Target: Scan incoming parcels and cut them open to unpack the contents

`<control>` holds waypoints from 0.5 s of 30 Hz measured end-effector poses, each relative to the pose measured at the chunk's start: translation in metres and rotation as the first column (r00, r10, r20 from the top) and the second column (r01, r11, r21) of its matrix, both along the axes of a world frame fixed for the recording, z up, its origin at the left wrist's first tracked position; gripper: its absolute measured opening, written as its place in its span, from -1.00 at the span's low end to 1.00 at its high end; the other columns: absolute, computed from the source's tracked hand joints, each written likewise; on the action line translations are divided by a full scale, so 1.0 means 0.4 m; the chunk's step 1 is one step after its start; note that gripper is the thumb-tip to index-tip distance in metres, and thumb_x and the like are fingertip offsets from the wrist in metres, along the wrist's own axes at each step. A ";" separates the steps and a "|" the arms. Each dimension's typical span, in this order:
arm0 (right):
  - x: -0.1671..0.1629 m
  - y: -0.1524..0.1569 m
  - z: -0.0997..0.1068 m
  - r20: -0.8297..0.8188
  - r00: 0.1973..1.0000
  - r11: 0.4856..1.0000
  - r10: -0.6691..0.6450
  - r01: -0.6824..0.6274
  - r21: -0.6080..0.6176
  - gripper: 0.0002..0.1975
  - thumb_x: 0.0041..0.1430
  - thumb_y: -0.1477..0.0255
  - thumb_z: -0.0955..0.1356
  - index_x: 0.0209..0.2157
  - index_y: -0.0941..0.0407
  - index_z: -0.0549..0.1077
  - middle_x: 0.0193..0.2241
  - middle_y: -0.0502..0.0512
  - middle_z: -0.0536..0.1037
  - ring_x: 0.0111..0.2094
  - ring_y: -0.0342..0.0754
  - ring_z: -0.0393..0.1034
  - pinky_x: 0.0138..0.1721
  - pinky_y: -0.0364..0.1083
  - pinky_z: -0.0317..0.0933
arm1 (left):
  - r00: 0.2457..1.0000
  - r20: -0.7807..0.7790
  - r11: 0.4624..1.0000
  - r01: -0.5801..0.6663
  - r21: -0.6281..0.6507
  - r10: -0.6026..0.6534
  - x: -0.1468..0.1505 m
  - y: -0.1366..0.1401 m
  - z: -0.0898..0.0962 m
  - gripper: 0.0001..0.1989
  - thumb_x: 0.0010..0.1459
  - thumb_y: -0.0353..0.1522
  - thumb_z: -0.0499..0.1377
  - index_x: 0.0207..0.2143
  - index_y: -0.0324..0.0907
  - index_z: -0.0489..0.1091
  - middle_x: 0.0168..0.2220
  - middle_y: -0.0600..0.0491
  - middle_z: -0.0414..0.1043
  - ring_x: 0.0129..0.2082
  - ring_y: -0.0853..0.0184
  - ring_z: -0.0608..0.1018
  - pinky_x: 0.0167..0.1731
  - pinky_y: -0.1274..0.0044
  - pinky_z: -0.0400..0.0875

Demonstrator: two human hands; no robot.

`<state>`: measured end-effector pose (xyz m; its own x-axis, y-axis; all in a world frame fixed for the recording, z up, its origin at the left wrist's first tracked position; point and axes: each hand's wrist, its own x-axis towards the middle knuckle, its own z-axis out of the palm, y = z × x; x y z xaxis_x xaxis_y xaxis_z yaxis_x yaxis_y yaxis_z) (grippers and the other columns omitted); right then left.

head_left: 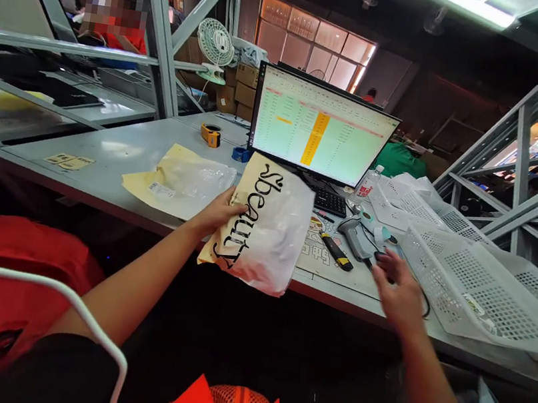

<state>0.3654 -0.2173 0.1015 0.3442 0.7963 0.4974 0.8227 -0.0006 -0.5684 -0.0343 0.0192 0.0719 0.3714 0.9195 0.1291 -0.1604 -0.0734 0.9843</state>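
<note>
My left hand (221, 211) grips the left edge of a packaged bag (269, 228), cream on one side and whitish on the other, with "Sbeauty" lettered down it. The bag is held up in front of the desk edge. My right hand (398, 289) is over the desk's front edge, holding nothing that I can see, fingers apart and slightly curled. Just beyond its fingertips lies a grey handheld barcode scanner (357, 238) with a dark cable. A yellow and black box cutter (336, 250) rests left of the scanner.
A second yellow and clear package (181, 181) lies on the desk at left. Behind are a monitor (321, 125), a keyboard (330, 202), a tape roll (211, 135) and a bottle (368, 181). White perforated baskets (483, 287) fill the right side. A small fan (215, 45) stands by the metal frame.
</note>
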 end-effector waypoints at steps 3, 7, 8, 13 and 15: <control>-0.051 0.194 -0.064 0.146 0.989 0.989 -0.037 0.057 -0.137 -0.33 0.32 0.14 0.31 0.31 0.25 0.30 0.22 0.43 0.44 0.17 0.24 0.39 0.25 0.17 0.24 | 0.997 0.074 0.999 0.011 0.033 -0.014 0.013 -0.019 0.012 -0.17 -0.02 -0.25 0.44 0.28 -0.16 0.24 0.09 -0.12 0.54 -0.10 0.10 0.64 -0.18 0.39 0.63; -0.035 0.330 -0.105 0.321 0.904 0.886 -0.283 0.374 -0.273 -0.33 0.34 0.28 0.29 0.36 0.34 0.20 0.29 0.49 0.31 0.31 0.32 0.20 0.30 0.15 0.08 | 0.998 0.062 0.994 -0.005 0.108 -0.001 -0.003 -0.033 0.045 -0.21 0.03 -0.23 0.41 0.29 -0.16 0.25 0.06 -0.10 0.55 -0.10 0.09 0.64 -0.17 0.37 0.64; -0.025 0.345 -0.110 0.333 0.892 0.849 -0.306 0.414 -0.328 -0.31 0.35 0.28 0.29 0.38 0.35 0.17 0.30 0.51 0.30 0.30 0.34 0.21 0.29 0.15 0.09 | 0.998 0.045 0.984 -0.051 0.169 0.044 -0.011 -0.042 0.063 -0.24 0.05 -0.22 0.39 0.27 -0.17 0.27 0.02 -0.08 0.56 -0.11 0.09 0.64 -0.16 0.36 0.63; 0.015 0.383 -0.125 0.356 0.894 0.741 -0.272 0.431 -0.515 -0.21 0.34 0.23 0.33 0.43 0.34 0.06 0.27 0.55 0.33 0.27 0.38 0.27 0.24 0.18 0.15 | 0.916 -0.071 0.655 -0.225 0.722 0.394 -0.031 -0.157 0.171 -0.54 0.27 -0.27 0.25 0.21 -0.08 0.43 0.07 0.04 0.57 0.08 0.05 0.59 0.13 0.25 0.52; 0.027 0.391 -0.128 0.389 0.887 0.756 -0.248 0.428 -0.495 -0.25 0.35 0.29 0.31 0.42 0.37 0.06 0.22 0.58 0.36 0.25 0.36 0.30 0.21 0.17 0.17 | 0.891 -0.224 0.463 0.017 0.886 0.396 -0.007 -0.212 0.172 -0.52 0.33 -0.41 0.11 0.26 0.04 0.42 0.26 0.10 0.46 0.27 0.07 0.47 0.29 0.16 0.35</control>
<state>0.3763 -0.0609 0.0504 0.5611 0.8180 0.1267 0.8272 -0.5486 -0.1219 -0.0370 -0.0657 0.1406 0.4049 0.4705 0.7840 0.3029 -0.8780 0.3705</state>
